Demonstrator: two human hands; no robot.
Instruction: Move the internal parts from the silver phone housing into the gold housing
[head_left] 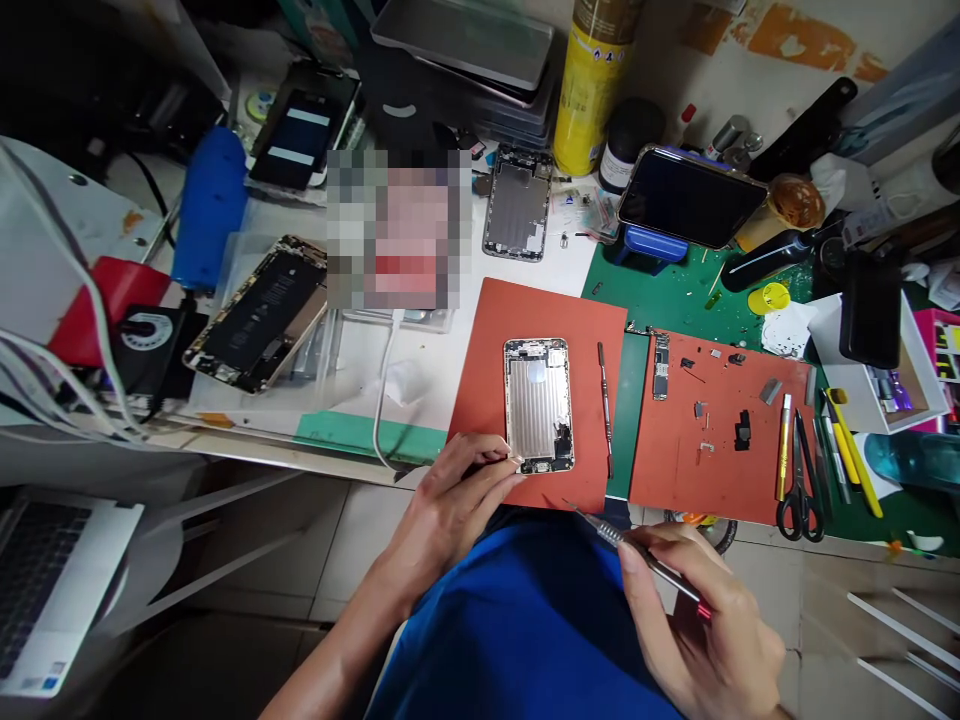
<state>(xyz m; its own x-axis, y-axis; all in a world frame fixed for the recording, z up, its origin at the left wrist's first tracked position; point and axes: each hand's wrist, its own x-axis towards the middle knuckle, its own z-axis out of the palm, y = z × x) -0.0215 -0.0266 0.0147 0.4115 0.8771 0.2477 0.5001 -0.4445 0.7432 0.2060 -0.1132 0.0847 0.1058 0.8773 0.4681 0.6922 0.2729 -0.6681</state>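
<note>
An opened phone housing (537,400), its metal inside bare, lies upright on the orange mat (487,320). My left hand (469,490) pinches the housing at its lower left corner, fingers pressed together. A dark flex part sits inside near the lower right. Below and right of the mat, my right hand (697,610) grips a slim metal tool (609,532) with a knurled neck, a fine pointed tip and a red end. That tip is apart from the housing; its exact kind I cannot tell. A thin metal spudger (604,410) lies right of the housing.
On a second orange mat (712,480) lie a logic board (661,367) and several small parts. Scissors (801,490) and yellow tweezers (851,450) are at the right. A propped phone (690,195) and a yellow spray can (585,90) stand behind. Another opened phone (259,315) lies left.
</note>
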